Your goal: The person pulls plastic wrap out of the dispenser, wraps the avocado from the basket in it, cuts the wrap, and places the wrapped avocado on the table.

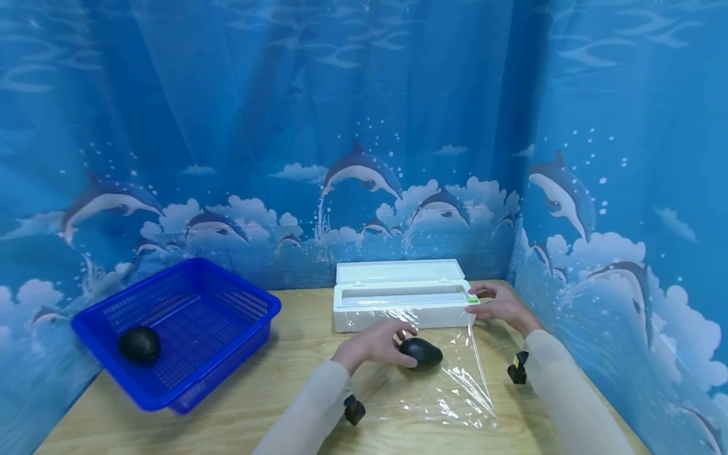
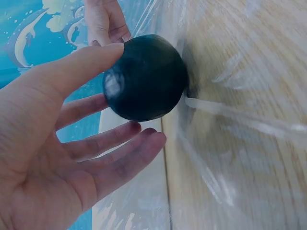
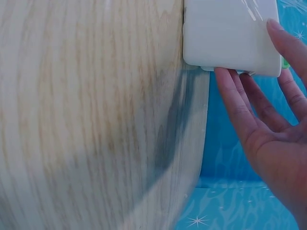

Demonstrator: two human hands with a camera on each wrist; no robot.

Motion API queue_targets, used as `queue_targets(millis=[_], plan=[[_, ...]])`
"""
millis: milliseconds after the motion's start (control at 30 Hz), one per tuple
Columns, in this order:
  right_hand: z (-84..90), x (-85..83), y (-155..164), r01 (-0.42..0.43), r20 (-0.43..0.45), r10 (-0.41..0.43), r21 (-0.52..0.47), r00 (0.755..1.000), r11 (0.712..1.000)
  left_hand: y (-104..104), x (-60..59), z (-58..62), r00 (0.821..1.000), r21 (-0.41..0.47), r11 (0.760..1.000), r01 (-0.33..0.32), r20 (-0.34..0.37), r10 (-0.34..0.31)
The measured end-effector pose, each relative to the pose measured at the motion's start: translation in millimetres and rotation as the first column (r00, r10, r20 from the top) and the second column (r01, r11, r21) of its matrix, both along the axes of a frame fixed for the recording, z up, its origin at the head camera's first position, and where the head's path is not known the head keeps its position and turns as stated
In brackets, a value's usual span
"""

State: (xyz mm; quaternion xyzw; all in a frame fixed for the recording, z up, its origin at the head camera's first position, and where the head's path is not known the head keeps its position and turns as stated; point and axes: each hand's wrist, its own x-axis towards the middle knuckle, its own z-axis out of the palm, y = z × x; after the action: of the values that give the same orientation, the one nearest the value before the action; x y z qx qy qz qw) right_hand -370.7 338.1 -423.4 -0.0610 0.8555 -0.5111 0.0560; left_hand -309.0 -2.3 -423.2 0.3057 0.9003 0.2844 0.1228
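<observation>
l hand [image 1: 378,343] round avocado [image 1: 421,354], r hand [image 1: 503,307] — on wht box [image 1: 432,317]

Fruit [image 1: 139,345] in basket [image 1: 193,330], left | second fruit [image 1: 421,354] on film [image 1: 455,399], right | box [image 1: 364,321] behind film

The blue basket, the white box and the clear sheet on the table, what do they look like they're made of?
Blue basket: probably molded plastic, lightly glossy, with regular perforations.
White box: likely hard plastic, smooth, with rounded corners.
Clear sheet: seemingly thin plastic film, shiny and see-through, with bright creases.
</observation>
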Motion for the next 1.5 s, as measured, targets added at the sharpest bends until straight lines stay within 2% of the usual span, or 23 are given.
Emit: queue_targets(millis=[167, 333, 533, 700, 833, 1067, 1200, 1300, 1500], plan=[[2.0, 1.5, -2.3, -0.006, -0.003, 0.006, 0.039, 1.0, 0.999, -11.7, 4.7, 6.1, 1.0, 0.0, 1.0, -0.023, 0.007, 0.023], [5.0, 2.1, -4.0, -0.035, -0.019, 0.036, 0.074, 0.999, 0.997, -23.9, 9.7, 9.5, 1.0, -0.024, 1.0, 0.002, -0.025, -0.003], [9.4, 6.4, -2.4, -0.08, -0.018, 0.082, 0.091, 0.996, 0.993, -29.7, 21.2, 13.0, 0.998, -0.061, 0.997, 0.052, -0.031, -0.054], [17.7, 19.1, -1.0, -0.084, -0.105, 0.105, 0.185, 0.989, 0.979, -28.1, 34.5, 12.7, 0.991, -0.085, 0.988, 0.132, 0.006, -0.132], [26.5, 28.8, -3.9, -0.077, -0.196, 0.131, 0.261, 0.972, 0.962, -26.6, 44.3, 8.3, 0.982, -0.119, 0.974, 0.19, 0.028, -0.188], [40.7, 43.6, -12.7, -0.098, -0.257, 0.184, 0.314, 0.949, 0.944, -22.3, 56.0, 2.9, 0.972, -0.154, 0.96, 0.233, 0.058, -0.227], [42.9, 52.9, -16.6, -0.139, -0.313, 0.237, 0.306, 0.92, 0.942, -18.5, 59.7, -1.7, 0.974, -0.209, 0.951, 0.228, 0.063, -0.22], [43.5, 58.5, -21.0, -0.154, -0.338, 0.262, 0.313, 0.904, 0.937, -17.8, 60.5, -5.1, 0.973, -0.244, 0.942, 0.229, 0.041, -0.226], [50.9, 71.3, -33.2, -0.198, -0.305, 0.313, 0.353, 0.899, 0.914, -22.2, 53.7, -4.8, 0.964, -0.19, 0.945, 0.267, 0.058, -0.261]])
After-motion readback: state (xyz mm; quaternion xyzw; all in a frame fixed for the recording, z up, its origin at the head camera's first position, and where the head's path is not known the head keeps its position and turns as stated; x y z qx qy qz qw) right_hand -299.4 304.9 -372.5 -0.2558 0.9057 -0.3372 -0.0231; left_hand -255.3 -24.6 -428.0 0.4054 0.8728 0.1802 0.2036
